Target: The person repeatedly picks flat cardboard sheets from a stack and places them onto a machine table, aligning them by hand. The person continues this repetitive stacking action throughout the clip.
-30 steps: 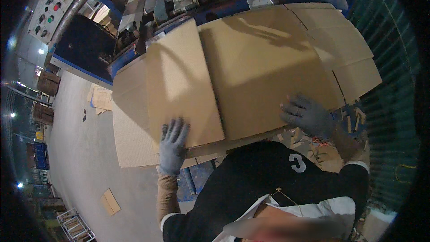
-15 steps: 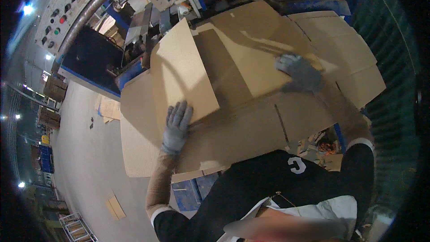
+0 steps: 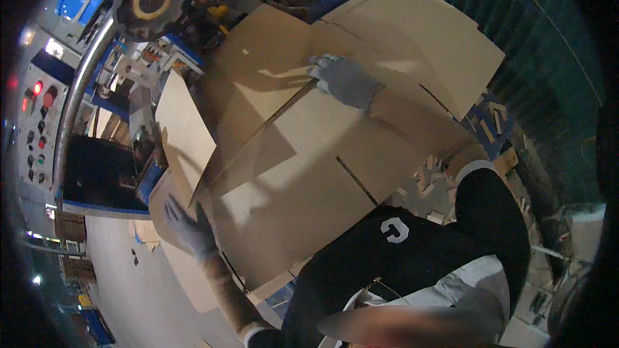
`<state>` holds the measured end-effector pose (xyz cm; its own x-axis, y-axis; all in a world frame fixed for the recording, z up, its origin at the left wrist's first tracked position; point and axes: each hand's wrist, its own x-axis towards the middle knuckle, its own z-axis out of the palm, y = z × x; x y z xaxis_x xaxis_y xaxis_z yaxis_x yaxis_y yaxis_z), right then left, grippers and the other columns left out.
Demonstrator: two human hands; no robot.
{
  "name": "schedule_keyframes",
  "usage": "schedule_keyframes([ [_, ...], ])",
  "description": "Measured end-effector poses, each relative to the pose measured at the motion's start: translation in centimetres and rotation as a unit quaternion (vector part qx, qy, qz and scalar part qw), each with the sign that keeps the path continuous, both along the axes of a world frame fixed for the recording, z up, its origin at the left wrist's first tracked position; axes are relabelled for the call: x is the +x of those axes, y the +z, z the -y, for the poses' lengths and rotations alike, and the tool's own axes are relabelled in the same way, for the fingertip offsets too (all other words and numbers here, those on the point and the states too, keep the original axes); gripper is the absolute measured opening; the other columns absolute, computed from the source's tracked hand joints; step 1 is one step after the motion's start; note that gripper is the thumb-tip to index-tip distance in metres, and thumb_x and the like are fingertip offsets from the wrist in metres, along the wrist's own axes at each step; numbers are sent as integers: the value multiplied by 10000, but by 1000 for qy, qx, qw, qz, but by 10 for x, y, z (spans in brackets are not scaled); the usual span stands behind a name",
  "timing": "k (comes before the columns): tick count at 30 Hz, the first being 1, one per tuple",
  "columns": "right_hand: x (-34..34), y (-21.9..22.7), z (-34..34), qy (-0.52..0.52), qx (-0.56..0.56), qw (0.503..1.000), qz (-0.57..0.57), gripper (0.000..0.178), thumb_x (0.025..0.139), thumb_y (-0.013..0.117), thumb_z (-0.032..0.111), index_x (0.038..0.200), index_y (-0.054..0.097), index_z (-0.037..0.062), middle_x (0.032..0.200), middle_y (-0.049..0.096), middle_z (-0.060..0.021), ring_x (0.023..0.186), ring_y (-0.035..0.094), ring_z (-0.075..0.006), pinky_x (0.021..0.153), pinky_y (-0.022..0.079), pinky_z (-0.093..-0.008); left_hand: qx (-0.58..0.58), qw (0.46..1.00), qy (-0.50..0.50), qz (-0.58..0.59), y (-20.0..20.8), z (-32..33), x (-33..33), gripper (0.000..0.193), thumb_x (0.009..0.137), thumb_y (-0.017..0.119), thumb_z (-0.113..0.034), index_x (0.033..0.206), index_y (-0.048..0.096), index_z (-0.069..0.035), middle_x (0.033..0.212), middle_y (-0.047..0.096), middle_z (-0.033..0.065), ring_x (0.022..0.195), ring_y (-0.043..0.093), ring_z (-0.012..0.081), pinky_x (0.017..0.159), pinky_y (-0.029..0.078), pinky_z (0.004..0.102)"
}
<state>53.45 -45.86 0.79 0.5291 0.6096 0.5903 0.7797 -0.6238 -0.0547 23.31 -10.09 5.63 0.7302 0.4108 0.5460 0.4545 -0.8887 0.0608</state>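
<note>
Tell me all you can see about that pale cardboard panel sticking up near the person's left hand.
The pale cardboard panel is thin and light tan, with straight edges and a roughly diamond outline from this view. It is tilted up, with a shadow across its surface. It stands between the dark blue machine housing and a browner cardboard sheet. Its lower corner is close to the gloved left hand; I cannot tell whether they touch.

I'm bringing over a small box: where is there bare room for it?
Free: smooth grey floor left of the overlapping flat brown cardboard sheets, and the sheets' top between the grey-gloved left hand, grey-gloved right hand and black fabric shirt. Crowded: right of the sheets, where small brown cardboard scraps lie.
</note>
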Motion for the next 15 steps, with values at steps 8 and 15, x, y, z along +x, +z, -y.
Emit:
schedule_keyframes([
  [8, 32, -5, -56, -133, -89, 987, -24, 191, 882, 532, 226, 973, 652, 109, 922, 667, -111, 799, 652, -322, 725, 505, -467, -128, 989, 63, 45, -41, -17, -42, 547, 915, 598, -275, 1365, 450, -3, 1404, 447, 204, 1276, 446, 350, 1042, 383, 401],
  [15, 18, 15, 93, -147, -17, 989, 1, 230, 898, 569, 225, 1061, 639, 78, 999, 655, -103, 899, 631, -266, 782, 521, -397, -235, 877, 385, 164, -58, -32, -156, 684, 922, 562, -457, 1400, 398, 5, 1331, 515, 213, 1186, 525, 311, 1020, 424, 356],
])
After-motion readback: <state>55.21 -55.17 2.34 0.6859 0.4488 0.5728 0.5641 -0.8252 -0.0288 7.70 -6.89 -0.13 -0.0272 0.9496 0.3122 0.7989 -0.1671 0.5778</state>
